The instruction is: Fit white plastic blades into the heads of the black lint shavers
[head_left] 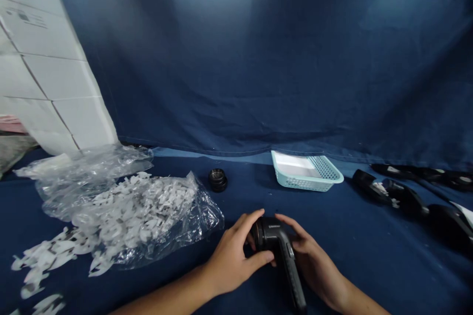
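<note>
A black pistol-shaped hand-held appliance [280, 240], rather like a small hair dryer, is between my hands at the bottom middle, its handle angled down toward me. My left hand [238, 251] curls round its round front end, thumb across the near side. On the other side my right hand [308, 253] rests against the rear of its body, with some fingertips hidden behind it. Beyond my left hand sits a small round black ringed part [218, 179]. A clear plastic bag [201, 216] spills many small white plastic pieces [136, 211] to the left.
A light-blue basket [305, 185] with white paper inside stands at the back, right of centre. Several black appliance parts [402, 194] lie at the right. White boxes [70, 78] are stacked at the left. A dark blue cloth curtain [258, 59] hangs behind the blue-covered table [254, 197].
</note>
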`<state>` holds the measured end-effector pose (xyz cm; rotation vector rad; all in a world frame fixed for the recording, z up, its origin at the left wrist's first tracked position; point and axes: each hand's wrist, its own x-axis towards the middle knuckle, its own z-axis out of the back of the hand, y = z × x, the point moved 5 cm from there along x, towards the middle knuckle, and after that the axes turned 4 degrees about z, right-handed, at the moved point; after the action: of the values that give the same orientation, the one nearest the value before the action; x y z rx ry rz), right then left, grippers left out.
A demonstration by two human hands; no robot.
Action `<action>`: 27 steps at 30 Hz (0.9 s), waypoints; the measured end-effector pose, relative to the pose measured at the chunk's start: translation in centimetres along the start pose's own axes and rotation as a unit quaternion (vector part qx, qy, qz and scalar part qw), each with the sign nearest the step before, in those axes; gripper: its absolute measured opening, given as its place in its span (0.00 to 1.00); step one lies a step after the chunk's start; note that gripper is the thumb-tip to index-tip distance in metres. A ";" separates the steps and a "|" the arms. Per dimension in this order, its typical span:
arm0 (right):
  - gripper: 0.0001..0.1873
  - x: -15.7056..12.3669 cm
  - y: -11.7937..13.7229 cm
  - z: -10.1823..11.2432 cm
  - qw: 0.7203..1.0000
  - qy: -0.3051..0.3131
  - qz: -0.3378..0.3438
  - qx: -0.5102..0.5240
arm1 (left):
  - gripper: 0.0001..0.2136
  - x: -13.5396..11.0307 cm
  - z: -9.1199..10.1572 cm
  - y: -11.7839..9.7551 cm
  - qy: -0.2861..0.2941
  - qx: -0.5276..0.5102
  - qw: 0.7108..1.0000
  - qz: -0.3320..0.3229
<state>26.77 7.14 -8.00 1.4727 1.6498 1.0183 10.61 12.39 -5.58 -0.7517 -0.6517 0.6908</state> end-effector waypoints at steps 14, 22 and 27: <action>0.26 -0.5 -0.5 -1.7 0.988 0.021 -0.118 0.102 | 0.32 -1.1 0.2 -0.6 -0.045 0.100 0.992 -0.061; 0.28 -1.0 -3.5 -1.8 0.969 0.069 -0.198 0.133 | 0.38 -1.1 0.0 -1.9 0.021 -0.030 0.989 -0.143; 0.26 -1.0 -2.8 -1.4 0.992 0.051 -0.119 -0.012 | 0.33 -0.7 -0.2 -3.0 0.070 -0.163 0.978 -0.108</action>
<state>24.40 5.82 -9.89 1.1918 1.8290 0.9884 11.31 10.13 -3.55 -1.0050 -0.7132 0.3291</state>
